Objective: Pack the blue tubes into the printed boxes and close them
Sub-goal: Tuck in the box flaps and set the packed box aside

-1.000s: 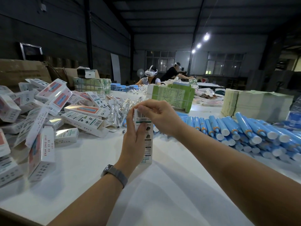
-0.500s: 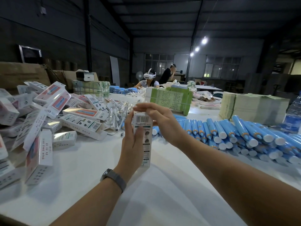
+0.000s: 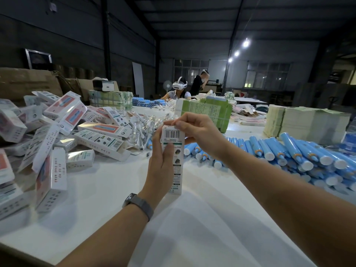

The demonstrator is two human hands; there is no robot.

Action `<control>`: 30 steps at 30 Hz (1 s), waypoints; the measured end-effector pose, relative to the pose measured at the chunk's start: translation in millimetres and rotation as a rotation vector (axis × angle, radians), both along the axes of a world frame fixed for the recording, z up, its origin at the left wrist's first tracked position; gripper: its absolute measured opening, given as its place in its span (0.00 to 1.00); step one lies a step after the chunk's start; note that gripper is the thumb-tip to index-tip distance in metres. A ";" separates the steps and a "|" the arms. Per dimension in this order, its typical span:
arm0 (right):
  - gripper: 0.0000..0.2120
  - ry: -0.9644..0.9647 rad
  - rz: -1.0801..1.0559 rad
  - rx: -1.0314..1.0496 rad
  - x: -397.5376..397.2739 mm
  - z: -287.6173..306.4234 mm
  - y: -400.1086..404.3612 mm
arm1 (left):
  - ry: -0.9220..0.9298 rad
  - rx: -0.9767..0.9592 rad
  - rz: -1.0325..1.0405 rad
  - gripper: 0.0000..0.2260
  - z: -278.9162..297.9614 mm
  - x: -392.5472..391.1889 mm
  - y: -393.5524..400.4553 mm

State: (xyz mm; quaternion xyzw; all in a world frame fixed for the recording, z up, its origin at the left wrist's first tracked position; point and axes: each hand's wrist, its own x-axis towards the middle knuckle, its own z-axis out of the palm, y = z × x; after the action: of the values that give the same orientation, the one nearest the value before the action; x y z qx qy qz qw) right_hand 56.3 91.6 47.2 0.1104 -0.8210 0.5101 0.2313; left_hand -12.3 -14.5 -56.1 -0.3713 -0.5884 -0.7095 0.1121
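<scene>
Left hand point(image 3: 160, 166) grips the upright box point(image 3: 172, 158) we hold over the white table point(image 3: 107, 189), mid-frame; right hand point(image 3: 200, 132) pinches its top flap, so we judge we're closing this one. We can't see a tube inside. Done: a heap of printed boxes point(image 3: 46, 139) on the left, too many and too jumbled to count, not all visibly shut. Left: the blue tubes point(image 3: 300, 157) piled on the right, dozens, uncountable. In hand: one box.
</scene>
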 end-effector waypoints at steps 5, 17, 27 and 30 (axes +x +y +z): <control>0.10 0.074 -0.036 -0.021 -1.2 -10.0 -5.0 | 0.031 -0.018 0.004 0.24 -0.5 -0.5 -0.2; 0.14 0.293 -0.155 0.070 -7.1 -50.0 -10.0 | -0.039 0.033 -0.001 0.23 0.7 2.5 0.5; 0.17 0.304 -0.462 0.309 -5.7 -45.9 -15.2 | -0.075 0.073 -0.111 0.23 1.8 11.8 -2.9; 0.24 0.291 -0.539 0.384 -3.8 -46.6 -16.3 | -0.042 0.035 -0.135 0.31 1.5 15.8 -8.2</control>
State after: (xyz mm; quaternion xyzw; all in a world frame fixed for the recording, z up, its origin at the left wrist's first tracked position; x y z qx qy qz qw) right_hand 52.5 75.3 0.7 0.0027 -0.8601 0.2463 0.4468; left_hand 3.5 -22.7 -54.6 -0.3930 -0.5519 -0.7332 0.0582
